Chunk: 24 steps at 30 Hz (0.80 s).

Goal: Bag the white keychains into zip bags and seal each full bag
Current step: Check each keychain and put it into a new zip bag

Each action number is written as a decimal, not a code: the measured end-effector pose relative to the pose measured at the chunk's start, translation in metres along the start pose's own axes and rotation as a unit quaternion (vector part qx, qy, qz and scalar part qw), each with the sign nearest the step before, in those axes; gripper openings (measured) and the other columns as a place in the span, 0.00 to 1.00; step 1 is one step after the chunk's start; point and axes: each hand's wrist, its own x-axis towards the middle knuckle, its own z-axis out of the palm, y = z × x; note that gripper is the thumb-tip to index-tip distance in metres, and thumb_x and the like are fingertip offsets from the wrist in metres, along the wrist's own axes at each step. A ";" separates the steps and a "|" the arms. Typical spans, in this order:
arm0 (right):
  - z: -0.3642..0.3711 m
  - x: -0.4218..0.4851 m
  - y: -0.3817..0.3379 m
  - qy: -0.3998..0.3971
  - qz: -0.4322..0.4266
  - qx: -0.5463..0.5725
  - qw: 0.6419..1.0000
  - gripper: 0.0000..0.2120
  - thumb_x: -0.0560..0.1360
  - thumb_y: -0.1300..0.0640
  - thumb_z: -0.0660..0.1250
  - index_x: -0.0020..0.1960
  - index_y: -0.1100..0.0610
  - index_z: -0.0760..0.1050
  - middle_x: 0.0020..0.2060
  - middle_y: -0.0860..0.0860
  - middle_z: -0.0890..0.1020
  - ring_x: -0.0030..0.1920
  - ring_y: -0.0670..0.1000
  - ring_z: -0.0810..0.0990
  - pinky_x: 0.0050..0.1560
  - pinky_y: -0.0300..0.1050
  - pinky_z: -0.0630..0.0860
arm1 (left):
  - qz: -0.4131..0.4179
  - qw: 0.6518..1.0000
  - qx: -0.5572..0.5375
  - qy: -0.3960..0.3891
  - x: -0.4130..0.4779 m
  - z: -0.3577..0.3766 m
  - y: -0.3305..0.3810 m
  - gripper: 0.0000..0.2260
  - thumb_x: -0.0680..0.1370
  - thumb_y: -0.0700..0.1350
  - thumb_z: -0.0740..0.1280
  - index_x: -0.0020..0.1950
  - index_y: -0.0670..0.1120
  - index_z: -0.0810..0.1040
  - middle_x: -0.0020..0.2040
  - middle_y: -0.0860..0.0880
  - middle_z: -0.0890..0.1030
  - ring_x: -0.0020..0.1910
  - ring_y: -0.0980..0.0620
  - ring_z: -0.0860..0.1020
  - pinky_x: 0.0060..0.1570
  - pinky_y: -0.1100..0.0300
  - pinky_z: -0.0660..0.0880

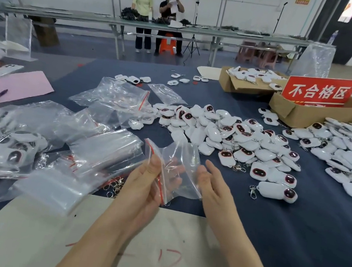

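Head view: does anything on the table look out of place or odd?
Nothing looks damaged. A few keychains lie scattered at the far side, apart from the main pile, near the cardboard box; otherwise ordinary work clutter.

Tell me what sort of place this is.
Probably a factory packing floor: heaps of identical white keychains on a blue table, an empty zip bag held in the left hand, a red sign in a cardboard box, and long workbenches behind.
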 end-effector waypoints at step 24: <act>-0.037 0.002 0.000 0.254 0.002 0.024 0.967 0.07 0.80 0.44 0.66 0.53 0.44 0.81 0.47 0.41 0.83 0.41 0.35 0.80 0.44 0.35 0.78 | -0.009 0.992 0.128 -0.014 0.004 0.000 -0.009 0.15 0.80 0.34 0.67 0.40 0.48 0.86 0.40 0.47 0.84 0.36 0.53 0.82 0.40 0.62 0.81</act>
